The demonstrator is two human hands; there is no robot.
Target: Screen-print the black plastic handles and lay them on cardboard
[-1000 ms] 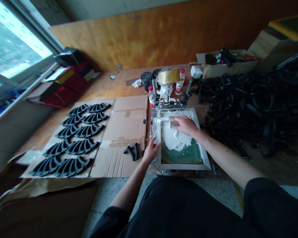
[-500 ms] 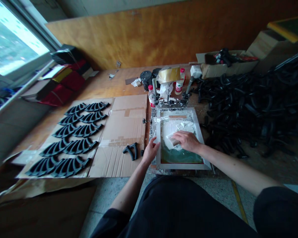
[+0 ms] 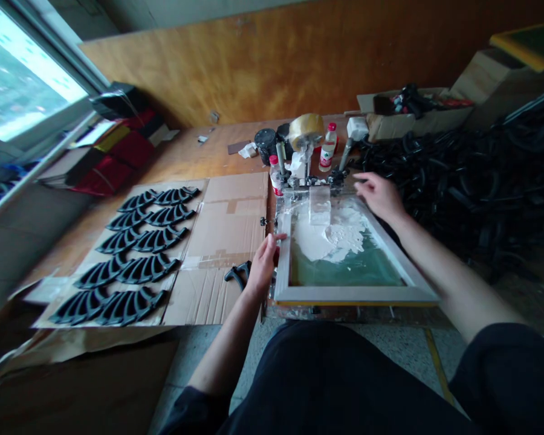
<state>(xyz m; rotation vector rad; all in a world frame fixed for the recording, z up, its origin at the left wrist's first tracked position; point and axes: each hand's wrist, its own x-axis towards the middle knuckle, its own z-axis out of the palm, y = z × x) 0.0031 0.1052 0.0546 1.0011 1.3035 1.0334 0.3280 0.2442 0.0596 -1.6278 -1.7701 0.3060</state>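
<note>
My left hand (image 3: pixel 262 263) is at the left side of a metal-framed printing screen (image 3: pixel 351 294), with curled fingers and one fingertip over the frame's edge. A dark piece (image 3: pixel 276 256) shows at these fingers, mostly hidden. My right hand (image 3: pixel 381 196) hovers by the frame's upper right, fingers loosely apart and holding nothing. White paste (image 3: pixel 315 244) covers the upper part of the green mesh. A flat whitish squeegee (image 3: pixel 320 205) rests at the screen's far end, against the hinge clamps (image 3: pixel 315 183). Curved black parts (image 3: pixel 238 275) lie on the cardboard beside my left hand.
Curved black parts (image 3: pixel 147 267) stand in fanned rows on cardboard (image 3: pixel 229 211) at left. A large heap of black parts (image 3: pixel 457 181) fills the right side. Bottles (image 3: pixel 328 149), a tape roll (image 3: pixel 306 132), a black tub (image 3: pixel 266 145) and a carton (image 3: pixel 410 125) stand behind.
My right hand has let go of the squeegee and moved up and right. The squeegee now lies at the far end. The screen's near edge has risen. My left hand has shifted slightly left.
</note>
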